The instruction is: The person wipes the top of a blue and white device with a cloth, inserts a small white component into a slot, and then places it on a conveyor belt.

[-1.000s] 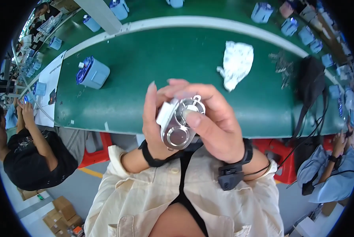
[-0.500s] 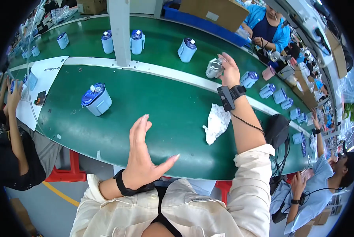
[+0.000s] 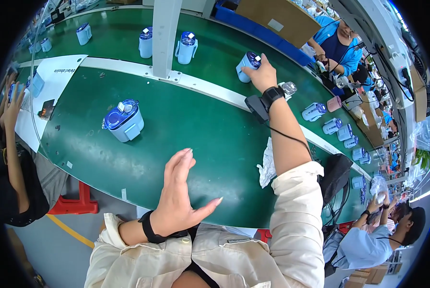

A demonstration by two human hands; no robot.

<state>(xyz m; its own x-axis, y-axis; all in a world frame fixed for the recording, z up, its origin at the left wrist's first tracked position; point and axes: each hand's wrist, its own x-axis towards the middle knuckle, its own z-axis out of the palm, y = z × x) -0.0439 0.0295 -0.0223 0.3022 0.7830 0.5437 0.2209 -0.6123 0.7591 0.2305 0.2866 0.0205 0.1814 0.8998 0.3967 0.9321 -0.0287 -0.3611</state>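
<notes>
Light-blue container point(image 3: 242, 65): standing beyond pale rail point(image 3: 210, 89), at thumb and fingers of right hand point(image 3: 264, 77); impossible to say whether firmly grasped. Left hand point(image 3: 179, 199) spread, empty. Probably light, stiff, slightly slippery; best taken around mid-body. Smooth, seemingly plastic walls; rounded corners; glossy darker-blue lid point(image 3: 252, 57).

The jug point(image 3: 242, 62) is pale blue, its lid point(image 3: 253, 56) deep blue, the tabletop point(image 3: 195, 122) green.

Green bench point(image 3: 200, 125) w/ blue jug point(image 3: 124, 126), wht crumpled wrap point(image 3: 268, 165), blk bag point(image 3: 335, 176) — more jugs point(image 3: 244, 64) on surface point(image 3: 215, 60) behind.
</notes>
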